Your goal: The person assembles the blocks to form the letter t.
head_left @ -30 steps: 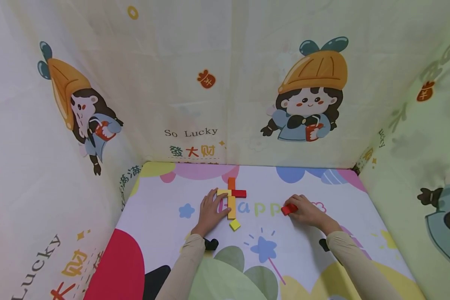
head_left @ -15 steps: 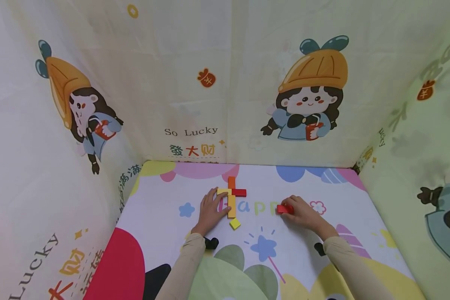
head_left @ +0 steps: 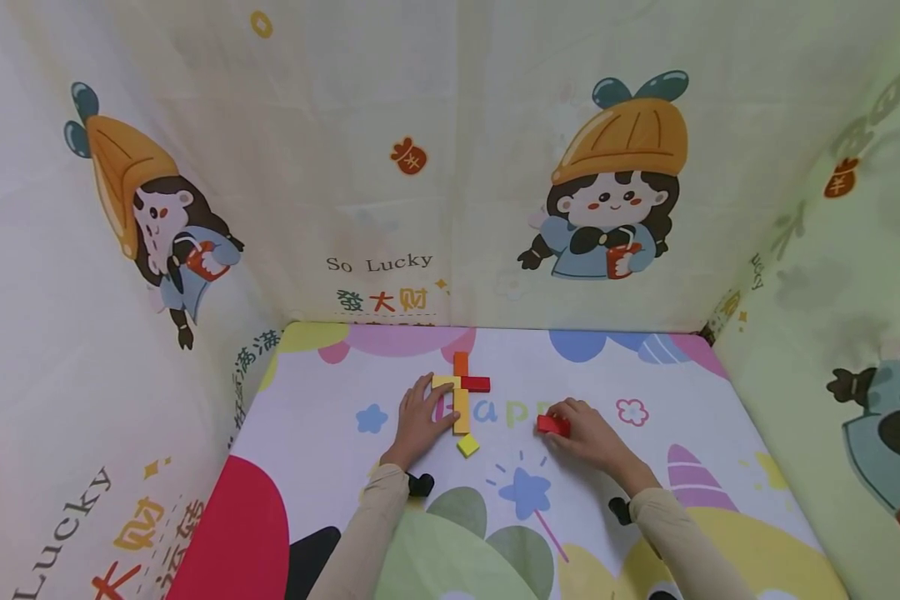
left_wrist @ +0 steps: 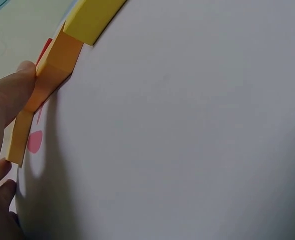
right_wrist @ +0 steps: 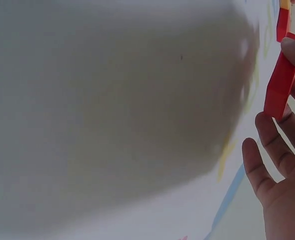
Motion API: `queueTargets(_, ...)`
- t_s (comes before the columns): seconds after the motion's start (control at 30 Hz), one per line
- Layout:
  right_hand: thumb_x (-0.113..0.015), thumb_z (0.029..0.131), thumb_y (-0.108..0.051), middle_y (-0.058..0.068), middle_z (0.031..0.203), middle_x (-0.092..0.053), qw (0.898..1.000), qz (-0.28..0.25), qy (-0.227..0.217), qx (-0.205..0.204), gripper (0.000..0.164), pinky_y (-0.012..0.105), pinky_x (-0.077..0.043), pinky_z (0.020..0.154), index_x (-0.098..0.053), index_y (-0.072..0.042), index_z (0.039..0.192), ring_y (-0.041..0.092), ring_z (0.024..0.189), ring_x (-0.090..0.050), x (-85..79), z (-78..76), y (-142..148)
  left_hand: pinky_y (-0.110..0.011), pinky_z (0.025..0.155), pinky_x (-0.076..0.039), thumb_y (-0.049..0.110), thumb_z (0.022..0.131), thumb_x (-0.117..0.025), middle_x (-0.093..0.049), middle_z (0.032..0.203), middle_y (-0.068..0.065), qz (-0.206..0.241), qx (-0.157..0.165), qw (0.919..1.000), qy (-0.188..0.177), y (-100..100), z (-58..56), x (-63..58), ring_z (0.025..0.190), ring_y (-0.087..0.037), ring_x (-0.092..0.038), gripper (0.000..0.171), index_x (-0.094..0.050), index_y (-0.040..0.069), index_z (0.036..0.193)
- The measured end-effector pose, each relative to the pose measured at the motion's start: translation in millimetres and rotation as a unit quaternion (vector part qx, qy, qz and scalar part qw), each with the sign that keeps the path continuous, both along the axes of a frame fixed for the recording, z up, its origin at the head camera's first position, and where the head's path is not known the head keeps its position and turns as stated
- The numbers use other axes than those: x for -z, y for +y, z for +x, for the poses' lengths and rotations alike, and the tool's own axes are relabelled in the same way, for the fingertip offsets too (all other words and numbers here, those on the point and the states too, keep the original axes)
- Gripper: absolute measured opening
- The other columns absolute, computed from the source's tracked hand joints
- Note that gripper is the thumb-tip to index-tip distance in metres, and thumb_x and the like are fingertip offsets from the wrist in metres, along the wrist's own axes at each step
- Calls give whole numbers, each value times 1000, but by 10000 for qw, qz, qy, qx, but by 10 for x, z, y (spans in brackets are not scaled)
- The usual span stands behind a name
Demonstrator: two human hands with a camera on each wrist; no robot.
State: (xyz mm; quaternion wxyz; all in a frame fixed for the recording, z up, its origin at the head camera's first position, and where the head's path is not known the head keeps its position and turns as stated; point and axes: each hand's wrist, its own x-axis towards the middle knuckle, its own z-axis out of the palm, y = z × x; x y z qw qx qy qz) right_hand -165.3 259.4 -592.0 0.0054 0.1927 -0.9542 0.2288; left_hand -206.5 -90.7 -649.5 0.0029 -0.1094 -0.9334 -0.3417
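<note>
Near the middle of the table, an orange block (head_left: 461,363), a red block (head_left: 476,384), a pale yellow block (head_left: 444,382) and a longer yellow-orange block (head_left: 461,414) meet in a cross. My left hand (head_left: 417,425) rests beside them, its thumb against the yellow-orange block and its fingers at the pale yellow one. In the left wrist view that thumb touches the side of the yellow-orange block (left_wrist: 57,65). My right hand (head_left: 591,435) pinches another red block (head_left: 553,425) to the right of the cross; the right wrist view shows thumb and fingers on this red block (right_wrist: 280,87).
A small bright yellow block (head_left: 468,446) lies just below the cross, turned cornerwise. The table (head_left: 307,425) carries printed letters and cartoon shapes. Printed fabric walls (head_left: 495,167) stand behind it and at both sides.
My right hand has moved left with the red block, bringing it nearer the cross. The left hand and the blocks by it have stayed in place.
</note>
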Motion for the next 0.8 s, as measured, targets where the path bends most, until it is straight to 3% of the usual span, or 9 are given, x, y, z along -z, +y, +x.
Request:
queueTargets(0.23, -85, 87, -24, 1, 108, -66, 9999, -131, -73, 57, 35, 39, -53, 85, -69, -14, 116, 15, 95, -56, 4, 74, -103, -67, 128, -16, 45, 97, -72, -20, 174, -9, 252, -54, 9993, -272, -2, 50, -126, 160, -37, -21, 64, -50, 29, 154)
queueTargets(0.37, -85, 86, -24, 0, 106, -66, 9997, -215, -70, 82, 34, 36, -53, 83, -69, -15, 115, 14, 93, -56, 25, 107, -166, -69, 123, -27, 41, 97, -73, -22, 172, -11, 551, -203, 9978, -300, -18, 106, -175, 157, -41, -27, 63, -51, 25, 153)
queueTargets(0.6, -84, 88, -26, -2, 109, -66, 9992, -218, -319, 129, 35, 33, -52, 82, -69, -16, 118, 12, 95, -54, 40, 178, -301, -65, 118, -39, 29, 95, -76, -41, 159, -23, 713, -326, 9967, 221, -52, 276, -192, 146, -44, -43, 57, -58, 12, 147)
queueTargets(0.8, -85, 87, -26, -5, 106, -65, 9989, -368, -274, 87, 34, 32, -51, 82, -69, -18, 116, 10, 93, -54, 66, 220, -415, -56, 115, -45, 31, 96, -76, -60, 142, -15, 319, -635, 9968, 376, -23, 466, -257, 136, -35, -54, 50, -63, 11, 139)
